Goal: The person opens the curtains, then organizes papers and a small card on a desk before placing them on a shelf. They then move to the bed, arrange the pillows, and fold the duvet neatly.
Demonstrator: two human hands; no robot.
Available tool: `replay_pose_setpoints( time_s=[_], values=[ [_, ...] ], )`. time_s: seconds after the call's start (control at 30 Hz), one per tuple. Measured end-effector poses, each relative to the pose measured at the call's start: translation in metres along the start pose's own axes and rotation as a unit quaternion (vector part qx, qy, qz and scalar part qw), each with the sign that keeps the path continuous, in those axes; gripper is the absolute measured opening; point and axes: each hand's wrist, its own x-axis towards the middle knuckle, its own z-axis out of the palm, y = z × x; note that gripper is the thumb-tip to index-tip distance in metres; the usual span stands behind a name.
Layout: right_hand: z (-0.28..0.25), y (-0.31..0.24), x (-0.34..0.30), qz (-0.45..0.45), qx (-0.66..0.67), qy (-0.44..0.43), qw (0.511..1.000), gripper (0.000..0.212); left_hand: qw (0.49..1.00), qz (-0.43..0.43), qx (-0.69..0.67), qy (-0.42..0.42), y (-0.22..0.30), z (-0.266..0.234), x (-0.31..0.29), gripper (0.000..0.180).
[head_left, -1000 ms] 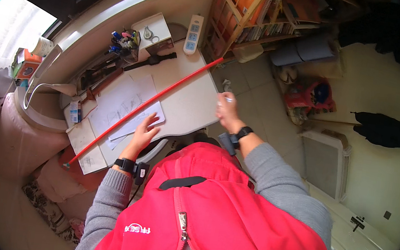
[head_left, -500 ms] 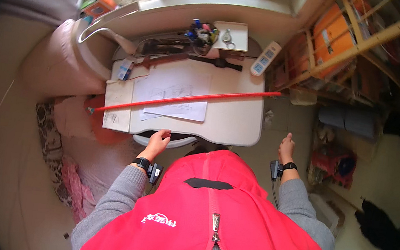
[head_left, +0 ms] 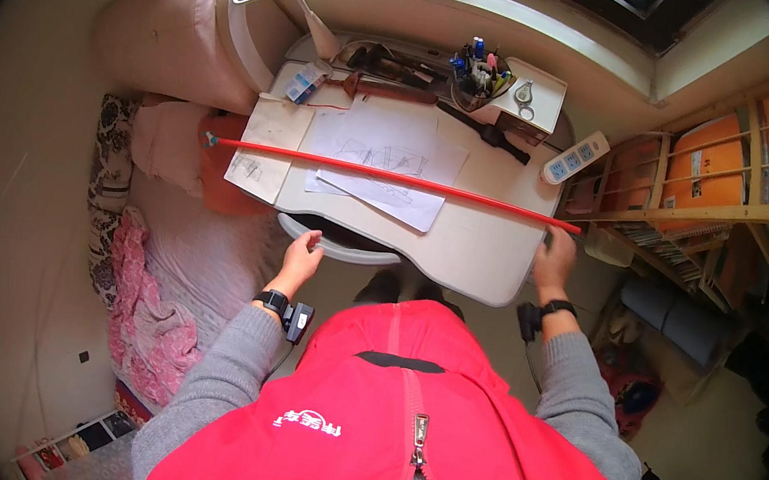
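Observation:
A long thin red rod (head_left: 392, 175) lies across the white desk (head_left: 488, 253), over sheets of paper (head_left: 399, 199) with pencil sketches. A small pale blue piece sits at its left end. My right hand (head_left: 554, 263) is at the rod's right end, by the desk's right edge. Its fingertips meet the rod, but blur hides whether they grip it. My left hand (head_left: 300, 263) hovers near the grey curved handle (head_left: 345, 251) at the desk front, loosely open and holding nothing.
At the desk's back are a pen holder (head_left: 481, 79), a white box (head_left: 542, 94), a dark watch (head_left: 489, 133) and a white lamp (head_left: 319, 32). A white power strip (head_left: 574, 158) lies on the right. Wooden shelves (head_left: 695, 216) stand beyond; a bed (head_left: 201, 246) is at left.
My right hand has moved forward from beside the desk to the rod's right end. The view has turned, so the desk and rod appear tilted differently. My left hand stays near the desk front.

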Motion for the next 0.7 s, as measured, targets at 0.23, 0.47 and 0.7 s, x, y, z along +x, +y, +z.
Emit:
replay_pose_setpoints(
  time_s=[0.23, 0.47, 0.7],
  values=[
    [0.112, -0.097, 0.061, -0.137, -0.113, -0.068, 0.982, 0.027, 0.997, 0.042, 0.042, 0.059, 0.004, 0.003, 0.082, 0.043],
    [0.069, -0.133, 0.064, -0.118, -0.026, -0.094, 0.988, 0.02, 0.987, 0.035, 0.133, 0.085, 0.021, 0.002, 0.155, 0.059],
    [0.018, -0.172, 0.067, -0.101, -0.06, -0.04, 0.992, 0.021, 0.978, -0.042, 0.174, 0.111, 0.051, 0.009, 0.192, 0.069]
  ],
)
